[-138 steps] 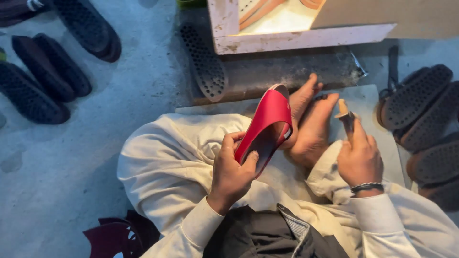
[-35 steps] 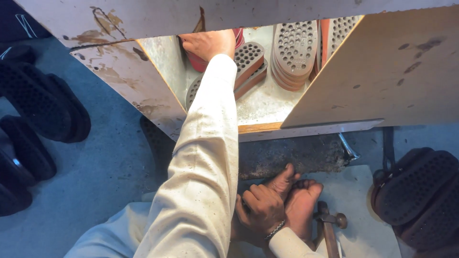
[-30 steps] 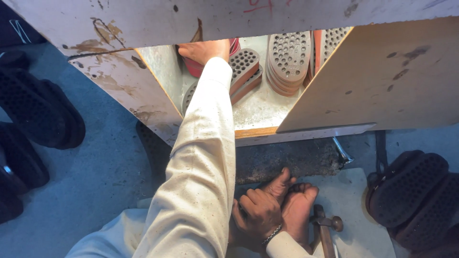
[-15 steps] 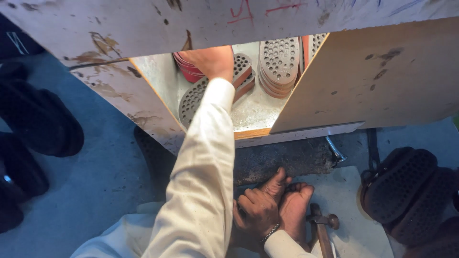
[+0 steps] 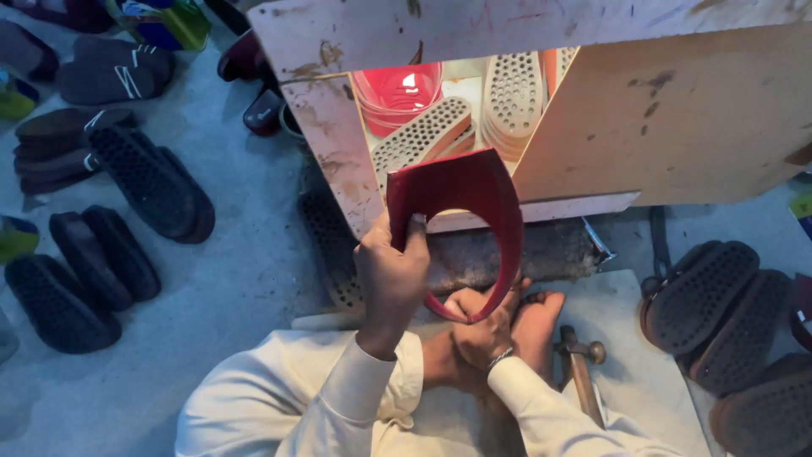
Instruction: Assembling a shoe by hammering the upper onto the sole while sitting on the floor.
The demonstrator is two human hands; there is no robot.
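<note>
Nearest, the right hand point(image 5: 484, 337) rests low by the bare feet point(image 5: 529, 326), fingers curled at the bottom edge of a red strap point(image 5: 474, 203); whether it grips or only steadies it I cannot tell. A hammer point(image 5: 579, 364) lies just beside on the board point(image 5: 643, 355), untouched. The left hand point(image 5: 391, 275) is closed on the strap's left edge, holding it upright in front of the box point(image 5: 592, 110). Inside the box, studded soles point(image 5: 423, 135) and a red tub point(image 5: 397, 93) sit waiting. As I judge it, the strap is out and in hand but joined to no sole; fitting and hammering are left. Dark soles point(image 5: 144, 178) lie about the floor
</note>
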